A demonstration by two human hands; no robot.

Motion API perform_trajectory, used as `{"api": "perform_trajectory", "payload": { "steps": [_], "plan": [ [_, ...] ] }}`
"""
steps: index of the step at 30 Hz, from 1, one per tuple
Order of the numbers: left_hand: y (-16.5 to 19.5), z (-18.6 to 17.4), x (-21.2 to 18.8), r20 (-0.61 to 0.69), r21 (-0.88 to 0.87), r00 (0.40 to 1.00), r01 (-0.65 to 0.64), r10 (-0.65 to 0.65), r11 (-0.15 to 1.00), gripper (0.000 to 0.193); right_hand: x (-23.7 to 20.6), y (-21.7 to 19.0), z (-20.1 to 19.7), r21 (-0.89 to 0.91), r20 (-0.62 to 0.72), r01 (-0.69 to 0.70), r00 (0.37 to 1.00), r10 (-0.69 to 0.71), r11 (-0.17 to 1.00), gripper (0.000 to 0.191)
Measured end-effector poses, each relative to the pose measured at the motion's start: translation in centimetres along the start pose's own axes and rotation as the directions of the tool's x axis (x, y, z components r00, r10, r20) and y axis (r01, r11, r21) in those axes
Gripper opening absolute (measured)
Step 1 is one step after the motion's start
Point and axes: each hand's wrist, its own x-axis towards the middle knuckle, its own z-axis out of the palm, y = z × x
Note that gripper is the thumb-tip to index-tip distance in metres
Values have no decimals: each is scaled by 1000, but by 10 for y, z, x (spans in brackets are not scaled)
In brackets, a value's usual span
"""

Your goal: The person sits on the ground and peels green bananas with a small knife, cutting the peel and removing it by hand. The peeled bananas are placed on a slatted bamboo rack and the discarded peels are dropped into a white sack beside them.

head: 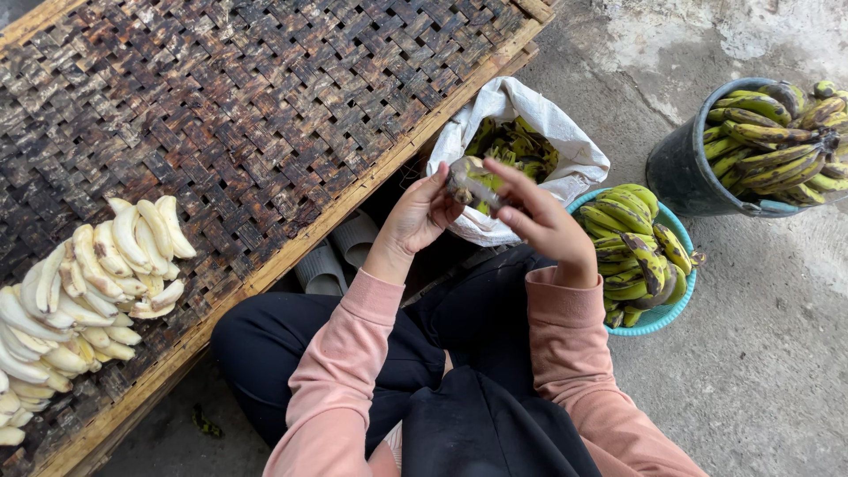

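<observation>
Above the white sack, between the two hands, a green, dark-blotched banana (470, 184) was held up in front of the person's knees. The left hand (418, 215) was closed around the near side of the fruit, thumb up along it and fingers wrapped behind. The right hand (546, 223) met it from the other side, its fingers pinched together on the banana's end, though the exact contact under the fingertips could not be made out. Both arms wore pink sleeves (340, 371), and the person sat with legs folded in dark trousers (283, 344).

Just behind the banana lay the white sack (565, 141), its mouth open and rolled back, with green peels or fruit showing inside; which of the two could not be told. Touching the sack on its right stood a turquoise basket (658, 316) heaped with unpeeled green bananas (632, 238) marked with black spots. Farther right, well apart from the hands, a dark bucket (685, 172) held more bunches of the same spotted fruit.

To the left of the person ran a wide woven bamboo tray (265, 97) with a pale wooden frame, dark with stains. At its near left end a crowd of peeled bananas (97, 283), cream-white, lay side by side in rows on the weave. Under the tray's edge, near the left forearm, two grey pipe-like pieces (340, 256) showed in shadow. All of it rested on a rough concrete floor (760, 371).
</observation>
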Motion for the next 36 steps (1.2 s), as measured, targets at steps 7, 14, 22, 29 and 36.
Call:
{"api": "perform_trajectory", "payload": {
  "steps": [7,14,22,29,36],
  "plan": [
    [-4,11,-3,-3,94,997,77,-77,993,33,5,-23,10,-236,122,112,989,-85,965,57],
    [0,11,-4,27,235,999,-35,29,971,35,9,-13,13,-174,67,150,988,-140,973,46],
    [7,13,-9,220,204,975,-17,-29,979,55,0,13,14,301,-103,-103,985,140,948,46],
    [9,12,-14,209,188,978,-28,-12,982,66,12,30,-12,613,-324,-116,865,383,781,54],
    [-1,6,-3,61,204,995,-91,80,975,64,7,17,5,202,-163,-228,951,262,952,69]
  ]
}}
